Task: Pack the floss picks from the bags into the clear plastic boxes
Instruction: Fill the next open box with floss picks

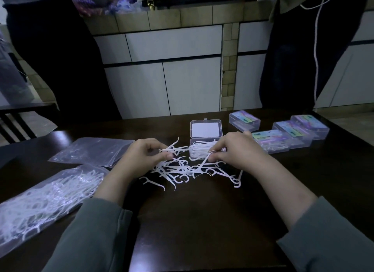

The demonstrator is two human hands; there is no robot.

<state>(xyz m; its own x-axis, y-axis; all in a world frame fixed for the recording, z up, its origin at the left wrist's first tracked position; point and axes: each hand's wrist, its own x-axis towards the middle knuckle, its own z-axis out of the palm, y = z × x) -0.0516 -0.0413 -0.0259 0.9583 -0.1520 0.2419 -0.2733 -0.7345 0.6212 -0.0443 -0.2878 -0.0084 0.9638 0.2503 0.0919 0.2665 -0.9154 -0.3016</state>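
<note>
A loose pile of white floss picks (182, 170) lies on the dark table (202, 221) between my hands. My left hand (141, 156) pinches a few picks at the pile's left side. My right hand (238, 150) pinches one pick by its end, just in front of the open clear plastic box (205, 130), whose base holds a stack of picks. At the left lies a full bag of floss picks (46, 199), with a flat, nearly empty bag (91, 150) behind it.
Several closed clear boxes with colourful labels (291, 134) stand at the right rear of the table. Two people in dark clothes stand beyond the table at far left and far right. A white cord hangs at the right.
</note>
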